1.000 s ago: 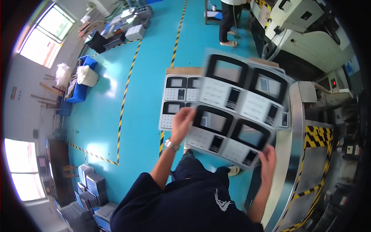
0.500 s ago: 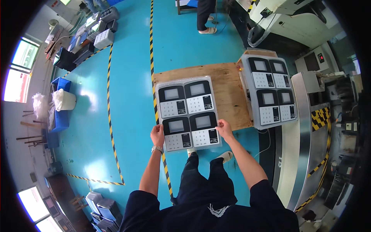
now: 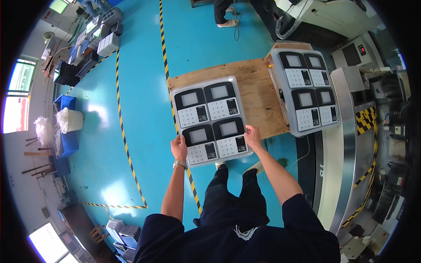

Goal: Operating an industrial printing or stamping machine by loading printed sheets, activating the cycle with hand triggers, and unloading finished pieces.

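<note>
A clear plastic tray (image 3: 197, 86) lies in front of me, its far part over the wooden tabletop and its near edge jutting out above my legs. Several black-and-white keypad panels (image 3: 193, 116) with pale rectangular windows sit in it, two by two. My left hand (image 3: 179, 149) is closed on the tray's left edge near the front corner. At the right edge, my right hand (image 3: 252, 136) pinches the rim with thumb and fingers. Parts of the fingers are hidden at the tray's sides.
To the right stands a stack of similar panel trays (image 3: 287, 105). The wooden tabletop (image 3: 258, 96) spans between. A metal-edged machine (image 3: 346, 162) runs along my right. A person's feet (image 3: 228, 23) show beyond the table. Blue bins (image 3: 69, 144) and striped floor tape (image 3: 123, 127) are at left.
My view has shifted, so the table and the stack appear higher. Both hands keep their hold on the tray, which is turned slightly counterclockwise in the picture.
</note>
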A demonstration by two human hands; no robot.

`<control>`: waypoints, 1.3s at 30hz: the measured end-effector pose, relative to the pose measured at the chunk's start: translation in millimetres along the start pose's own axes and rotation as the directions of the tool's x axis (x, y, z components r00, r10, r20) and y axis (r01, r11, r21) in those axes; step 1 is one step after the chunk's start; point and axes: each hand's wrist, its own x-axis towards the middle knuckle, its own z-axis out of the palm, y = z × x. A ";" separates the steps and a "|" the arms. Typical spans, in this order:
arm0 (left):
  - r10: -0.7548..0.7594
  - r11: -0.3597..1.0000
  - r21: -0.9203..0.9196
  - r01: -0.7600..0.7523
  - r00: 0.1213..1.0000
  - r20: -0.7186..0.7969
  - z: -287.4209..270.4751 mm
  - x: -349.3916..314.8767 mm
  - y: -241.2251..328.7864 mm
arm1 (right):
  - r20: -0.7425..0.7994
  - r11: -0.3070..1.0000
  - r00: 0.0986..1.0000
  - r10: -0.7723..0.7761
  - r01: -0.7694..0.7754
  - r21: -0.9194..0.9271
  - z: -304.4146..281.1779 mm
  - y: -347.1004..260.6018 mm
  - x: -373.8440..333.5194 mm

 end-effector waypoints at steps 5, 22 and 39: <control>-0.054 0.996 0.071 0.046 0.991 0.126 -4.9 8.9 -5.5 | 0.124 0.996 0.992 -0.016 0.026 -0.083 -9.0 -5.7 6.5; 0.174 0.929 0.311 -0.203 0.977 0.121 43.5 -106.6 -16.6 | -0.223 0.091 -0.080 0.971 -0.744 0.662 -373.6 302.4 -588.2; 0.243 0.774 -0.182 -0.607 0.019 0.970 321.3 -457.3 112.6 | -0.497 -0.055 -0.789 0.360 -0.550 0.833 -631.7 379.2 -758.4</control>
